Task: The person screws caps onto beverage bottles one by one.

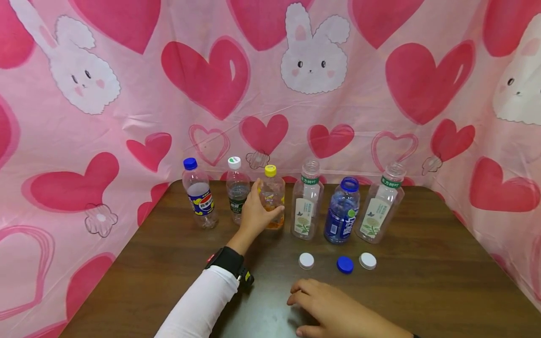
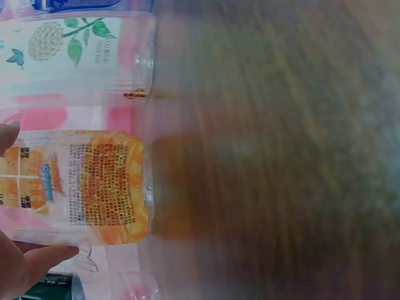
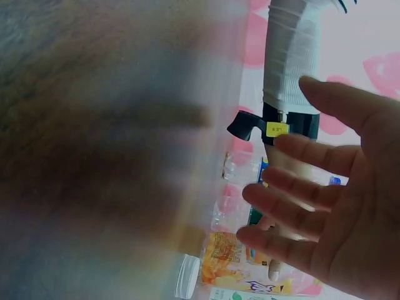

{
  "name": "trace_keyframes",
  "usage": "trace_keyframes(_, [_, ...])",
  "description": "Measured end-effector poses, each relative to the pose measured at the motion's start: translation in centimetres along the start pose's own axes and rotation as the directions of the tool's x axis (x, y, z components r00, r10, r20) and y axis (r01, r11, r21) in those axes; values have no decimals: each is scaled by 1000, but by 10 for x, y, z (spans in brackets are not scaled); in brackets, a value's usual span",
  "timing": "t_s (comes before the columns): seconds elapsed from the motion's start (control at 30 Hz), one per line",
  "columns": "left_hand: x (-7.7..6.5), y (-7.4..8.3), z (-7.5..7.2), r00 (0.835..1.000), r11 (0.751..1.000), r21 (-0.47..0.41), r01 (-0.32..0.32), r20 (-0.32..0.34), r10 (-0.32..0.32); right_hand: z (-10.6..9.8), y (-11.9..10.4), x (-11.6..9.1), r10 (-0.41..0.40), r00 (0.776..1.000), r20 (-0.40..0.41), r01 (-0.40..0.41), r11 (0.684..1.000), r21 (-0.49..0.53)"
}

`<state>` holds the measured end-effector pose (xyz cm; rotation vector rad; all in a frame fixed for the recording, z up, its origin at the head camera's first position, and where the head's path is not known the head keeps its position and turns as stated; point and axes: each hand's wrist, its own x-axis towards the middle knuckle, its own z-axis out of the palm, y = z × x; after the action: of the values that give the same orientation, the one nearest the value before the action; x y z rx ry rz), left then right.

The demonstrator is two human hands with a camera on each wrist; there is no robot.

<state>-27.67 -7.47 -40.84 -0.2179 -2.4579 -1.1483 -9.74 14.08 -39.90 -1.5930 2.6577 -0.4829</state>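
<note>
1. Close to the back left corner of the tabletop [image 1: 422,295] stands a blue-topped bottle [image 1: 200,199]. Its lid is on.
2. Next along the back edge is a white-topped bottle [image 1: 238,191], just beside the left hand's fingers.
3. The left hand [image 1: 251,213] is around the next bottle, with fingers on one side and thumb on the other. (I can't tell if it grips tight or just touches.)
4. That is the yellow-topped bottle [image 1: 276,191], near the back edge and a bit left of its middle. It stands straight up, so its long way goes from the wood to the lid. It sits ahead and to the right of the left palm, between thumb and fingers. The left hand is much nearer to it than the right hand.
5. Then comes the first tall bottle [image 1: 306,206], with no lid. The first white cap [image 1: 306,261] lies in front of it.
6. The right hand [image 1: 327,307] is over the tabletop, well away from the back edge. Its fingers are spread and a little bent, and it holds nothing.
7. The blue bottle [image 1: 340,216] has no lid; a blue cap [image 1: 345,265] lies in front.
8. Nearest the back right corner stands the last tall bottle [image 1: 378,206], lidless too, with the second white cap [image 1: 367,261] in front.
</note>
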Motion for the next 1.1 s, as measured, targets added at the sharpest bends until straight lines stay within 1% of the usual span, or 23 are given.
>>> trace_keyframes(0.03, [0,-1,0,1000,1000,1,0,6,0,0,0,0,-24,1000,11,24,1000,-6])
trace_keyframes(0.1, [-1,-3,1,1000,1000,9,3,18,-3,0,0,1,-43,998,42,43,999,0])
trace_keyframes(0.2, [-2,-4,4,1000,1000,11,4,22,-4,1,0,1,-47,997,57,46,999,4])
trace_keyframes(0.37, [-4,-6,7,1000,1000,9,-1,7,1,3,0,0,-42,997,71,40,999,26])
trace_keyframes(0.53, [-8,-5,5,999,998,41,-44,16,43,3,1,-1,-41,996,81,39,999,33])
trace_keyframes(0.63, [-15,4,0,996,993,76,-86,-9,87,4,1,-2,-49,996,74,46,998,30])
trace_keyframes(0.7, [-20,14,-6,986,985,97,-146,-63,152,4,1,-2,-52,996,66,50,998,24])
trace_keyframes(0.73, [-23,20,-8,977,978,102,-184,-94,194,4,1,-3,-56,997,59,55,998,18])
trace_keyframes(0.8, [-28,33,-12,945,958,95,-271,-161,283,4,1,-3,-51,997,61,49,998,28])
trace_keyframes(0.87, [-32,46,-13,916,938,68,-341,-199,348,4,0,-3,-49,997,65,47,998,29])
trace_keyframes(0.9, [-33,52,-13,913,933,40,-357,-197,357,5,0,-3,-50,997,65,48,998,32])
trace_keyframes(0.93, [-34,58,-12,918,934,11,-358,-179,354,5,0,-3,-44,996,74,41,998,43])
trace_keyframes(0.97, [-34,63,-10,927,937,-22,-349,-152,342,5,0,-2,-41,996,79,38,998,46])
trace_keyframes(1.03, [-34,72,-5,954,952,-79,-296,-65,292,5,0,-2,-37,995,88,32,998,55])
trace_keyframes(1.1, [-32,77,3,973,968,-111,-224,31,229,5,0,-2,-28,995,99,21,998,66])
